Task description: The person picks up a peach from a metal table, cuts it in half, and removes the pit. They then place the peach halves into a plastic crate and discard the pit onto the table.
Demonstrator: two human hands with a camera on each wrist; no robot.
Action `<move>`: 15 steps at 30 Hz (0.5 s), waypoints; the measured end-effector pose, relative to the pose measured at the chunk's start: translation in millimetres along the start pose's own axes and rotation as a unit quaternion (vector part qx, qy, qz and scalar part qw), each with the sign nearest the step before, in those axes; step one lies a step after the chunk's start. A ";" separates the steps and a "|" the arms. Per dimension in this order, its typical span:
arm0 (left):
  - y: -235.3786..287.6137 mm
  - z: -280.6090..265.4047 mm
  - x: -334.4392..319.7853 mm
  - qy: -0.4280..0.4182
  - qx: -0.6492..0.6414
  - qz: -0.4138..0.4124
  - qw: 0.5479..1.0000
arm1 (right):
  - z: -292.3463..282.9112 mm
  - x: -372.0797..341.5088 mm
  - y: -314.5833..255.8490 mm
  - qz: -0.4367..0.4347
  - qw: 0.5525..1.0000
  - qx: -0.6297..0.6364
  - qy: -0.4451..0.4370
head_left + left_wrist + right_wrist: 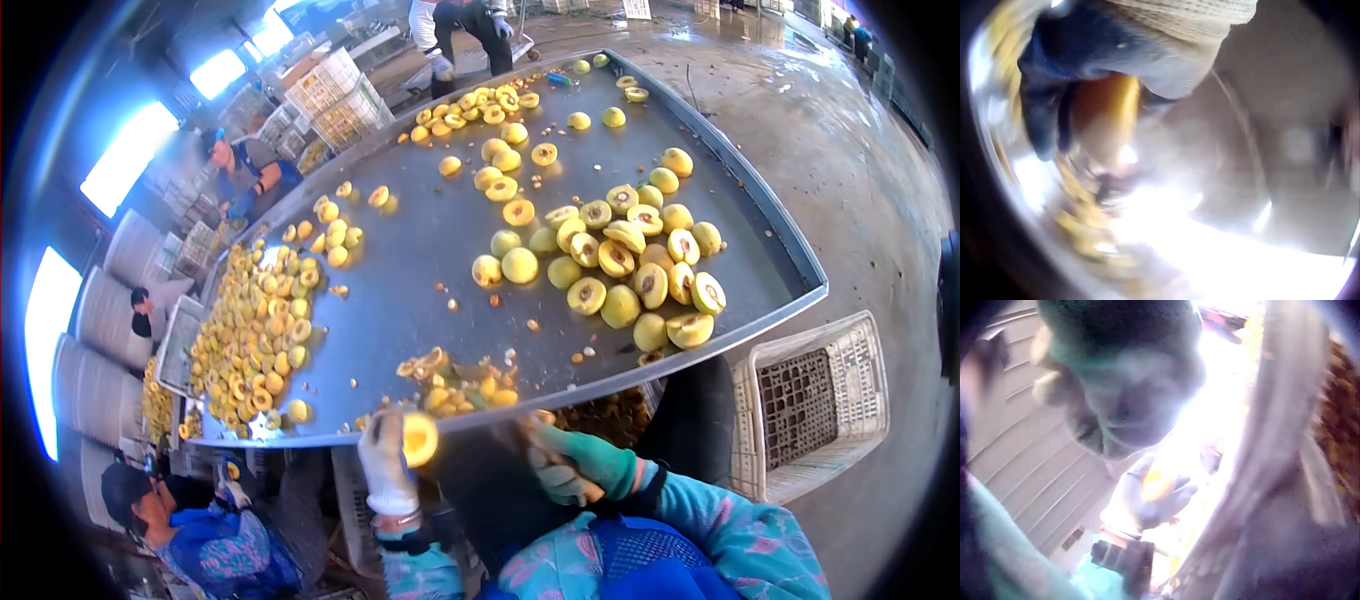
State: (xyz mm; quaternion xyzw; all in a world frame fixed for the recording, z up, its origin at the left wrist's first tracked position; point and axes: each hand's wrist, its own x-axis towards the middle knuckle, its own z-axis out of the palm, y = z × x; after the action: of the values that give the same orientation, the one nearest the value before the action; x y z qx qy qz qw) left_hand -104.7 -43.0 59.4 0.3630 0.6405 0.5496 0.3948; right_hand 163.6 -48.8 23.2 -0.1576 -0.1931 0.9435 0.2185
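Note:
My left hand (pixel 388 465), in a white glove with a dark coated palm, holds a yellow peach half (pixel 420 440) at the table's near edge. In the left wrist view, gloved fingers (pixel 1038 125) curl round the blurred peach half (pixel 1107 115). To its right, my right hand (pixel 580 465) wears a green glove and is curled round a tan handle-like piece (pixel 595 492); its far end is blurred. Just beyond the left hand lies a small heap of peach pieces (pixel 465 385) on the metal table (pixel 420 290).
Cut peaches (pixel 640 250) are piled at the table's right, and a larger heap (pixel 255 335) lies at its left. A raised rim (pixel 740 170) borders the table. A white plastic crate (pixel 870 390) stands at the right. Another person (pixel 220 540) sits to the left.

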 end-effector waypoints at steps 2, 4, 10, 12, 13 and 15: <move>3.2 -14.7 25.1 0.038 0.478 0.248 0.842 | -37.2 6.2 13.2 0.067 0.980 0.181 0.045; 27.7 35.5 53.5 -0.004 0.505 0.343 0.792 | -33.5 11.3 9.1 0.069 0.987 0.138 0.049; -31.5 231.1 180.7 -0.167 0.560 0.406 0.703 | -17.6 7.7 -27.6 0.011 0.984 -0.071 0.163; -36.3 243.6 203.5 -0.220 0.591 0.288 0.721 | -21.7 -1.0 -32.7 -0.055 0.971 -0.102 0.208; -35.2 234.2 204.3 -0.230 0.585 0.284 0.724 | -24.4 -1.5 -33.0 -0.052 0.972 -0.093 0.210; -32.5 200.1 202.9 -0.259 0.439 0.264 0.819 | -36.7 4.5 -36.6 -0.233 0.902 -0.182 0.314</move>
State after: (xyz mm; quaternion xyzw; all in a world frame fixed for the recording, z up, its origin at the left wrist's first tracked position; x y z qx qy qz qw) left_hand -10.8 218.6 -11.3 0.7819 0.5679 0.1793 0.1844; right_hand 186.7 -5.4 5.9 -0.4330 -0.3140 0.7156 0.4493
